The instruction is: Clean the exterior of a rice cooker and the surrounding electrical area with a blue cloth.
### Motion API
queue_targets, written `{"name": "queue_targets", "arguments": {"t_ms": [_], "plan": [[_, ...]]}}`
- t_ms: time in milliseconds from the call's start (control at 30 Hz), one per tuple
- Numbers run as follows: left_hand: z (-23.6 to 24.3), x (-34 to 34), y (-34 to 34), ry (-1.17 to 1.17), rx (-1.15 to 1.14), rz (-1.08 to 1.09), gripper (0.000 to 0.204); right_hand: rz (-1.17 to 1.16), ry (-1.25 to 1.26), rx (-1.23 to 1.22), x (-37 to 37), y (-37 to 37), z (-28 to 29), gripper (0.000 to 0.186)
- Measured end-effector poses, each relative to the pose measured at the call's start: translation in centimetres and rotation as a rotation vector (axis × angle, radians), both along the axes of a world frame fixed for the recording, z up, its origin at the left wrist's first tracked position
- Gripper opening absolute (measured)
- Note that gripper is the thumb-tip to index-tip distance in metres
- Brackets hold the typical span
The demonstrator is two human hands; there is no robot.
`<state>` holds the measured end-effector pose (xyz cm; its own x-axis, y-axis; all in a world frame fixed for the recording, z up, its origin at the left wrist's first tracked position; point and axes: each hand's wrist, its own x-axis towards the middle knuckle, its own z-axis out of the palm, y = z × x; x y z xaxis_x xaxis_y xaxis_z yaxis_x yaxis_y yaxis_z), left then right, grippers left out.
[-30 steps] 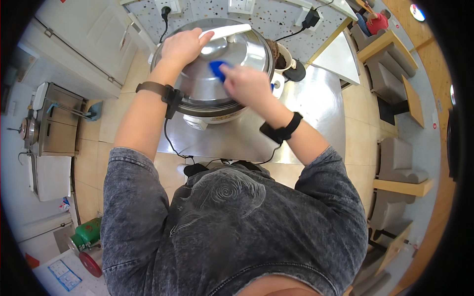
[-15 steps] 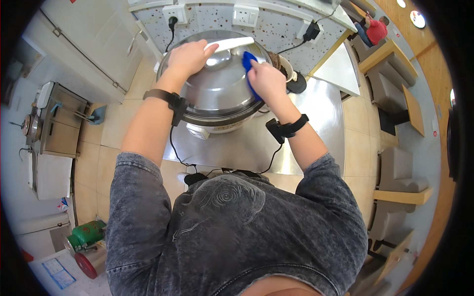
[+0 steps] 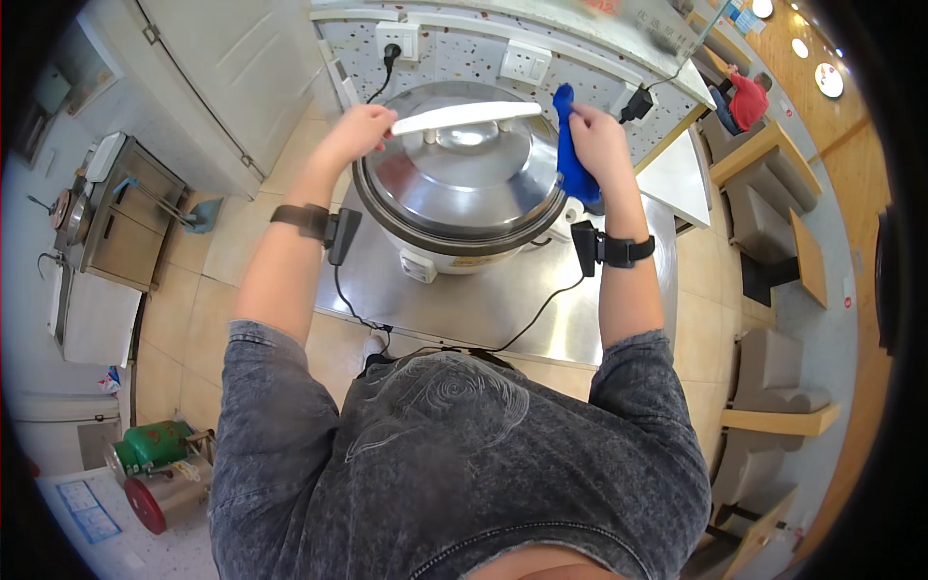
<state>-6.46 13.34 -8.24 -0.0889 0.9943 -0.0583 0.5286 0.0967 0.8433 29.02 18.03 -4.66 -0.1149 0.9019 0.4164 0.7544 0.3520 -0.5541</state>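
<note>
One blue cloth (image 3: 575, 172) is pinched in the right hand (image 3: 599, 145), hanging beside the lid's right rim. The left hand (image 3: 358, 133) is well apart from it, fingers curled at the left end of one white handle (image 3: 468, 116); whether they grip it I cannot tell. Between the hands sits one cooker (image 3: 449, 256), its contents hidden under one domed metal lid (image 3: 464, 174). Two black plugs (image 3: 638, 103) are beyond the hands. Half a second ago the cloth lay against the lid's top, and the left hand was farther over the lid.
</note>
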Motion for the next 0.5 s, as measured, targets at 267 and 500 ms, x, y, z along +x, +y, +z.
{"name": "queue_targets", "arguments": {"t_ms": [267, 500], "plan": [[-3.4, 1.2, -0.4, -0.617, -0.090, 0.012, 0.028, -0.152, -0.388, -0.043, -10.4, 3.4, -2.3, 0.030], [-4.0, 1.7, 0.0, -0.826, -0.086, 0.018, 0.026, 0.049, -0.428, 0.226, -19.5, -2.0, -4.2, 0.025]]}}
